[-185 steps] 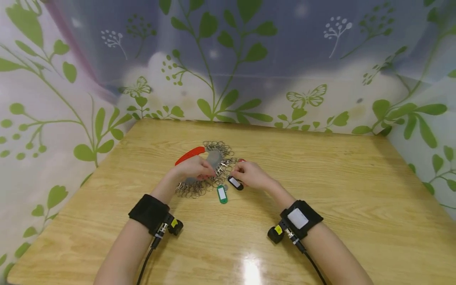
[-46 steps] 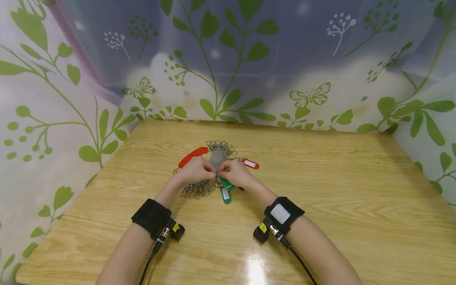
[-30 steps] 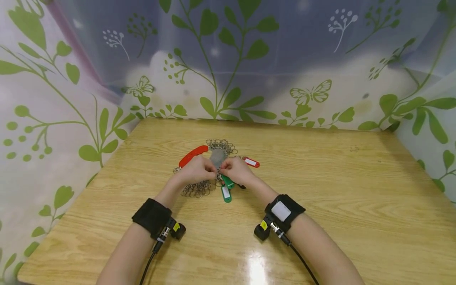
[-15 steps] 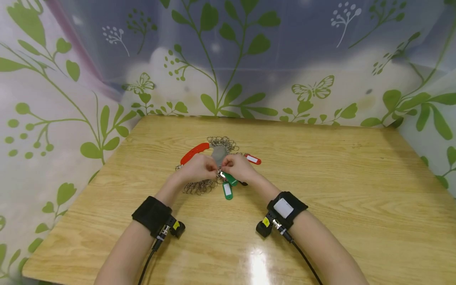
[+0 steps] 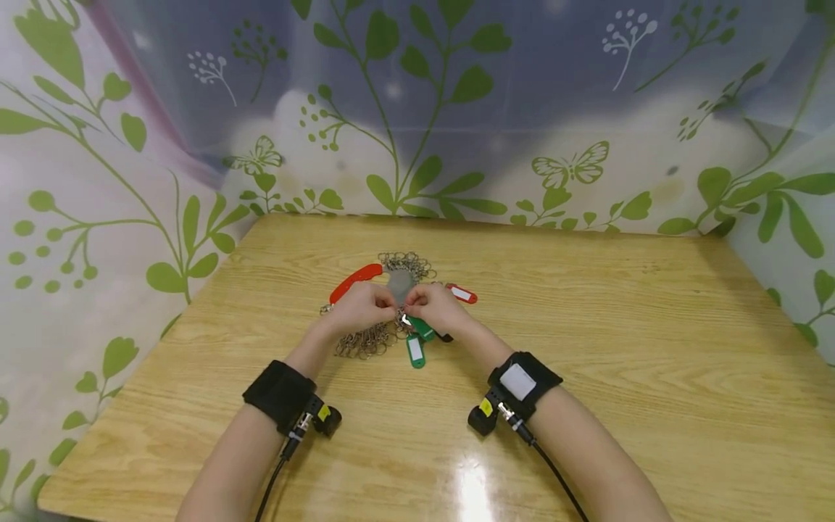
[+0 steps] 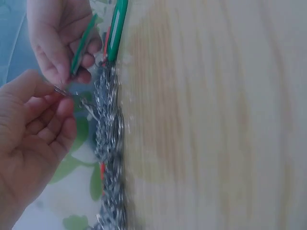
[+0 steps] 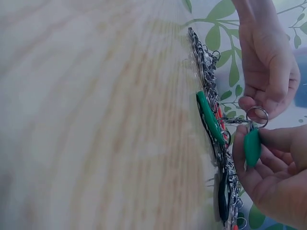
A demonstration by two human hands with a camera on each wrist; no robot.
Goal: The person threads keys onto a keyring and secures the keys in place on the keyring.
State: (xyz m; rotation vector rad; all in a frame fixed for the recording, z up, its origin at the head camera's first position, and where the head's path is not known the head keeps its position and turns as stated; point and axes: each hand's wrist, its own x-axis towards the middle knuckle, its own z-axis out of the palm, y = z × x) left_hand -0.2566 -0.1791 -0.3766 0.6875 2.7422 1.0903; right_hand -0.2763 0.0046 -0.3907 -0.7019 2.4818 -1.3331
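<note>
My left hand (image 5: 362,308) pinches a split key ring (image 7: 257,116) between thumb and fingertips, just above the pile. Close against it, my right hand (image 5: 435,308) grips a green key tag (image 7: 252,146), whose top end meets that ring. A short metal chain (image 7: 235,120) runs from the ring towards the pile. Under the hands many key rings with chains (image 5: 365,342) fan out round a grey disc-like piece (image 5: 401,285). A second green key tag (image 5: 415,351) with a white label lies in front. A black key tag (image 5: 445,336) is partly hidden by my right hand.
A red key tag (image 5: 462,293) lies right of the rings. At the pile's upper left is a curved red strip (image 5: 355,281). The wooden table (image 5: 620,362) meets a leaf-patterned cloth (image 5: 574,196) at its back. Each wrist wears a black strap with a cabled camera.
Since the earliest frame my right hand has come left to meet my left hand, and a green tag is now in it. Over the last second the hands have barely moved.
</note>
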